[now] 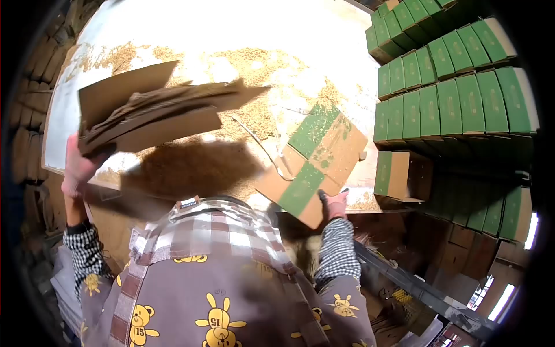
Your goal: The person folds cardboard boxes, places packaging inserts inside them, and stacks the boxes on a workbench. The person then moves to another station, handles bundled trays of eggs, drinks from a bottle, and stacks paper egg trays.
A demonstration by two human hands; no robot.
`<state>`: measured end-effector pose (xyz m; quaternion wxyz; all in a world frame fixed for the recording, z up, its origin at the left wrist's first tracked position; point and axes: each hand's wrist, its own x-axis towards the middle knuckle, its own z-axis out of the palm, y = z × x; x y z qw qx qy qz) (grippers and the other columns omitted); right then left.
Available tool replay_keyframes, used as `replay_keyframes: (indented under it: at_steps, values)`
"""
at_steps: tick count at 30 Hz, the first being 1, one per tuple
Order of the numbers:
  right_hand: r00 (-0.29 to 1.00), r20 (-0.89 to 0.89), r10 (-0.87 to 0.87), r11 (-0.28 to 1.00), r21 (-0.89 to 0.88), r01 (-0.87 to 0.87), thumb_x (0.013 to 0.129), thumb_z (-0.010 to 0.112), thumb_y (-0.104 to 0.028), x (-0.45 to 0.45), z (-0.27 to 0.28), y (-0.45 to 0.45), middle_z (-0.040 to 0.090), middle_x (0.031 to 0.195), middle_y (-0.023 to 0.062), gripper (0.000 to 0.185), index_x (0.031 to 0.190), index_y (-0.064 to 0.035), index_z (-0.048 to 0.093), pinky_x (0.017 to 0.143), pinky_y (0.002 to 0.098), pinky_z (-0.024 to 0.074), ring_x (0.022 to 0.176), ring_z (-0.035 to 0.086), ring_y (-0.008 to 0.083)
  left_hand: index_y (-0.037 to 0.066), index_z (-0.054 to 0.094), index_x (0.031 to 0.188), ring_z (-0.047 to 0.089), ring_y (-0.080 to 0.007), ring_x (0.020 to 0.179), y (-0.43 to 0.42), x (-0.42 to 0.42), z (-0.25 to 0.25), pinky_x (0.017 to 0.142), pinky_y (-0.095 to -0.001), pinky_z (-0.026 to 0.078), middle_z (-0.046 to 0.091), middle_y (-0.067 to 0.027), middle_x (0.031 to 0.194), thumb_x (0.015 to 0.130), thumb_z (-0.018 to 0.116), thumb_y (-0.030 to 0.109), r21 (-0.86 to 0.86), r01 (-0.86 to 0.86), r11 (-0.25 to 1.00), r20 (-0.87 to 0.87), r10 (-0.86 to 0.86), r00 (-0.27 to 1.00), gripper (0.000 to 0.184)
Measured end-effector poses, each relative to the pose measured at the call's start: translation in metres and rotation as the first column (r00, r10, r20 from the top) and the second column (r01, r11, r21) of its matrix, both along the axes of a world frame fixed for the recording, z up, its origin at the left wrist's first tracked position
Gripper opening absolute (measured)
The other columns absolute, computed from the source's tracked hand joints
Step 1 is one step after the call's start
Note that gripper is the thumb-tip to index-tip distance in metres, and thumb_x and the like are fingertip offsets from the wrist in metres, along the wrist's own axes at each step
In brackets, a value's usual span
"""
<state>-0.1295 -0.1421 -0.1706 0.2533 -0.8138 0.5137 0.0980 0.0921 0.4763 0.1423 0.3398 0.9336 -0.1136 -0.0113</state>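
My left hand (81, 168), in a pink glove with dark fingertips, grips a bundle of flattened brown cardboard (156, 110) by its near left corner, raised above the table at the left. A dark shadow falls on the table below it. At the right, my right hand (335, 205), gloved alike, is closed on the near edge of a flattened green-and-brown carton (315, 162), thumb on top and the other fingers hidden under it. The carton lies at a slant on the table, with bits of sawdust-like material on its far half. A thin pale strip (257, 141) lies at its left.
A bright white table (63, 139) stretches ahead, strewn with tan sawdust-like crumbs (248, 63). Rows of green cartons (451, 107) are stacked at the right, with an open carton (399, 176) near the table edge. A metal rail (416, 289) runs low at the right. Brown bundles (32, 115) line the left.
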Motion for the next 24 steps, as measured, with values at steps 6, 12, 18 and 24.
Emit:
replay_keyframes:
  at_steps: [6, 12, 18, 24]
  values:
    - [0.519, 0.746, -0.417, 0.808, 0.566, -0.165, 0.071, 0.076, -0.002, 0.067, 0.122, 0.047, 0.063, 0.105, 0.0106, 0.053, 0.119, 0.0021, 0.054, 0.073, 0.0303, 0.0549, 0.087, 0.063, 0.0196, -0.003, 0.060, 0.114, 0.063, -0.0212, 0.094, 0.078, -0.053, -0.022, 0.082, -0.0323, 0.050, 0.067, -0.0131, 0.107, 0.075, 0.072, 0.010, 0.014, -0.191, 0.982, 0.103, 0.188, 0.977, 0.042]
    - [0.735, 0.676, -0.049, 0.954, 0.249, -0.165, 0.073, 0.067, -0.002, 0.152, 0.258, -0.045, 0.064, 0.086, 0.0099, 0.027, 0.099, 0.0001, 0.060, 0.064, 0.0305, 0.0529, 0.073, 0.063, 0.0190, -0.002, 0.052, 0.126, 0.055, -0.0254, 0.113, 0.215, -0.117, -0.087, 0.097, -0.0363, 0.043, 0.058, -0.0152, 0.124, 0.077, 0.069, 0.001, -0.118, -0.407, 0.906, 0.199, 0.423, 0.884, 0.052]
    - [0.798, 0.138, 0.586, 0.806, -0.206, -0.556, 0.073, 0.059, -0.016, 0.263, 0.127, -0.042, 0.066, 0.089, 0.0177, 0.031, 0.099, 0.0016, 0.062, 0.077, 0.0390, 0.0503, 0.084, 0.064, 0.0323, 0.000, 0.041, 0.136, 0.049, -0.0317, 0.121, 0.285, -0.202, -0.163, 0.102, -0.0381, 0.039, 0.049, -0.0172, 0.134, 0.080, 0.066, 0.000, -0.131, -0.600, 0.789, 0.259, 0.612, 0.748, 0.061]
    - [0.336, 0.165, 0.927, 0.370, -0.275, -0.887, 0.072, 0.054, -0.014, 0.240, 0.148, 0.304, 0.061, 0.099, 0.0312, 0.074, 0.142, -0.0121, 0.033, 0.089, 0.0460, 0.0475, 0.099, 0.058, 0.0451, 0.001, 0.037, 0.139, 0.047, -0.0327, 0.123, 0.313, -0.240, -0.203, 0.104, -0.0381, 0.037, 0.045, -0.0176, 0.137, 0.081, 0.065, -0.001, -0.071, -0.627, 0.776, 0.417, 0.594, 0.688, 0.064]
